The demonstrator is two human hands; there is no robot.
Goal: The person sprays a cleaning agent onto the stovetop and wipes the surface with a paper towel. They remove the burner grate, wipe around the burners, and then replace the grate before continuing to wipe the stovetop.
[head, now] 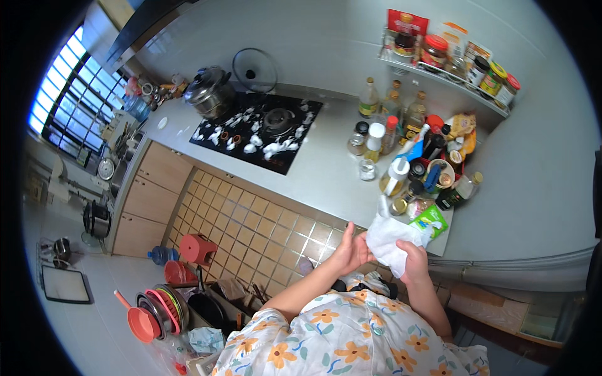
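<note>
A white sheet, a wet wipe or paper towel, hangs in front of me near the counter's front edge. My right hand pinches its lower right side, thumb on top. My left hand is at the sheet's left edge with the thumb raised and apart; its fingertips are partly hidden by the sheet. Just behind the sheet lies a green soft pack with white sheet material at its opening. Further left, a black glass cooktop carries patches of white foam.
A lidded steel pot stands on the cooktop's back left; a glass lid leans on the wall. Bottles and jars, including a glass oil jug, crowd the counter's right end beneath a wall rack. A red stool stands on the tiled floor.
</note>
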